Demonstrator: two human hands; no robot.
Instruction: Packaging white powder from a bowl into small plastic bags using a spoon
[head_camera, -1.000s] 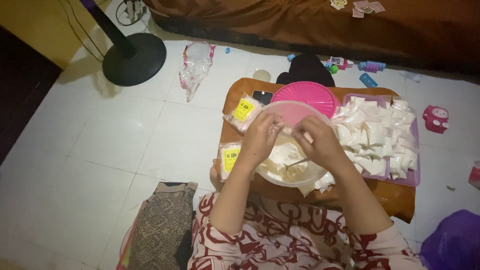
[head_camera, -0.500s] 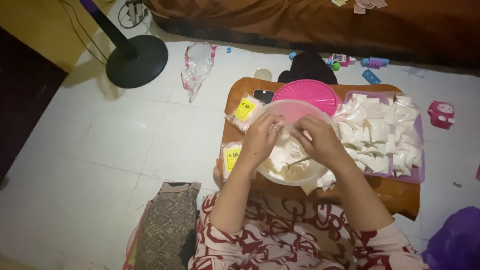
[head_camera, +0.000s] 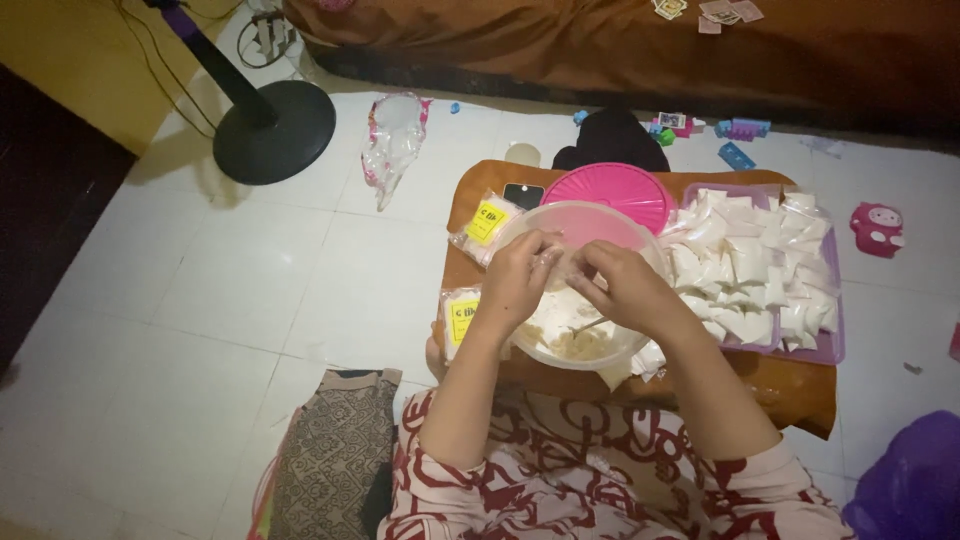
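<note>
Both hands, left hand (head_camera: 520, 275) and right hand (head_camera: 625, 285), fingers pinched shut on a small wrapper (head_camera: 560, 262) over the clear bowl (head_camera: 560, 345) mid-worktop; filling left, tray (head_camera: 832, 350) right already heaped with folded pieces.

Both hands meeting in front of the body
Left hand (head_camera: 517, 280) and right hand (head_camera: 627, 287) are curling their fingers inward, fingertips nearly touching, forearms angling together.

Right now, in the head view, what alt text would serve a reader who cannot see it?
Seen from above, a seated person's left hand and right hand meet over a clear plastic bowl on a low brown table, pinching something small and pale. Beside it sit a pink lid and a purple tray of white folded pieces; a black fan base stands on the white tiled floor.
</note>
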